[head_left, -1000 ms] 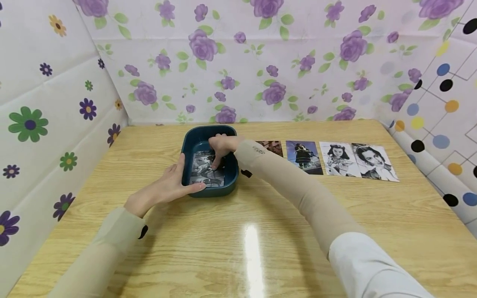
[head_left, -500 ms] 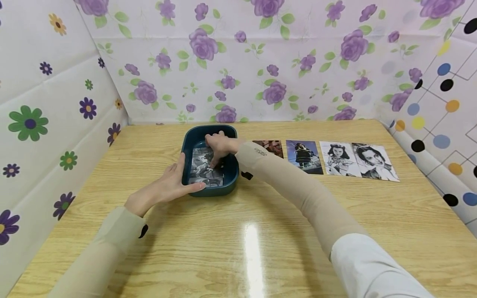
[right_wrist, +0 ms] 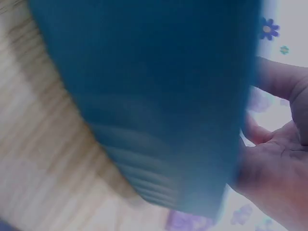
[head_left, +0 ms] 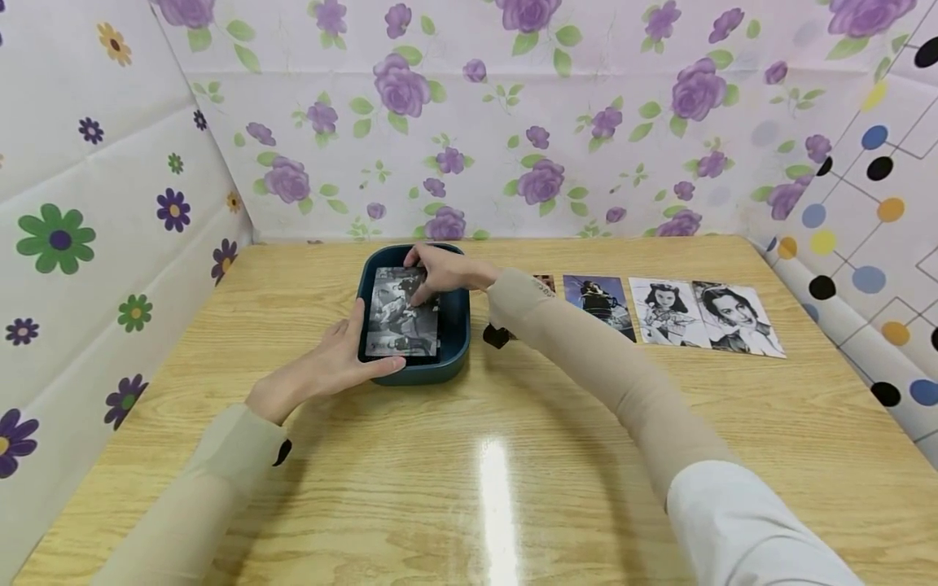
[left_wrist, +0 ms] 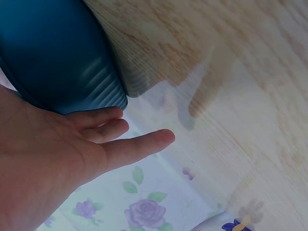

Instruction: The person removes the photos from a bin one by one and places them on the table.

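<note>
A teal, round-cornered box (head_left: pixel 428 374) stands on the table left of the middle. My right hand (head_left: pixel 445 269) reaches over its right wall and pinches a black-and-white photo (head_left: pixel 396 325) between thumb and fingers. The photo is raised towards the rim and covers much of the opening; its upper right part is hidden by the hand. My left hand (head_left: pixel 330 362) rests against the box's front left corner, fingers straight along the left side and thumb at the front rim. In the left wrist view, the fingers (left_wrist: pixel 139 147) stretch out beside the ribbed outer wall.
To the right lie a colour photo with a blue background (head_left: pixel 599 305) and two black-and-white portrait photos (head_left: pixel 667 313). A reddish-brown photo (head_left: pixel 545 282) is mostly hidden behind the right sleeve. Flower-printed cloth (head_left: pixel 542 179) borders the back of the wooden table (head_left: pixel 410 488).
The right hand has closed on the photo and drawn it up from the box floor towards the rim, wrist shifting slightly right. The left hand has stayed in place.
</note>
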`<state>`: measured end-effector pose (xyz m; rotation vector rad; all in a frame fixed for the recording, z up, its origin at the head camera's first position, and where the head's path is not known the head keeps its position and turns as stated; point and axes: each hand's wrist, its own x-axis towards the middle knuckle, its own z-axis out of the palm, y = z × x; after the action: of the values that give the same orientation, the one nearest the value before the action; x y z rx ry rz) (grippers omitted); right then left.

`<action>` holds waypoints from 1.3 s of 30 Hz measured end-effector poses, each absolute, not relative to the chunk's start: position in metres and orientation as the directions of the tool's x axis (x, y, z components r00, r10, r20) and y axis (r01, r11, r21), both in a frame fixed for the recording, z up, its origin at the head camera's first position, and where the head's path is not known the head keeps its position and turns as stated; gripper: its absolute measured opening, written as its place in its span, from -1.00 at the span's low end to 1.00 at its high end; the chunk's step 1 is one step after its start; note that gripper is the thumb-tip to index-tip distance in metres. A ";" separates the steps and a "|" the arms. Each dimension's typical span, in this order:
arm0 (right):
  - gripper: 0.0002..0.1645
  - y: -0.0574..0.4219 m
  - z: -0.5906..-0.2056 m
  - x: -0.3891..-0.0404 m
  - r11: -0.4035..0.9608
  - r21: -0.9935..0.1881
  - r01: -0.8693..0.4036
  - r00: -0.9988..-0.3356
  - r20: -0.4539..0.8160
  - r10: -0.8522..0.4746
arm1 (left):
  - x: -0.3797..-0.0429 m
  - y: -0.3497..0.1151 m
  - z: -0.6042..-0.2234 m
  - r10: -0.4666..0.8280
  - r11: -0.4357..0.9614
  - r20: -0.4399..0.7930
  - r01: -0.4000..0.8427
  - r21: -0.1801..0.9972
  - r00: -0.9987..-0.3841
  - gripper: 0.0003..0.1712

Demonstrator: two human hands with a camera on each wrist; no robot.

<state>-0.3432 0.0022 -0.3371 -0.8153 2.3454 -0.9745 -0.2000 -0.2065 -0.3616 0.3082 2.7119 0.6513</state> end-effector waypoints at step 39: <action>-0.40 0.188 -0.385 -0.234 0.589 -0.635 -0.501 -0.682 -0.130 -0.720 | -0.200 -0.208 -0.362 0.279 0.870 -0.261 0.128 0.475 -0.924 0.45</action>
<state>-0.2340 0.1875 -0.3849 -0.9849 2.4461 -0.8083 -0.1998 -0.2082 -0.3625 0.3044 2.7196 0.6593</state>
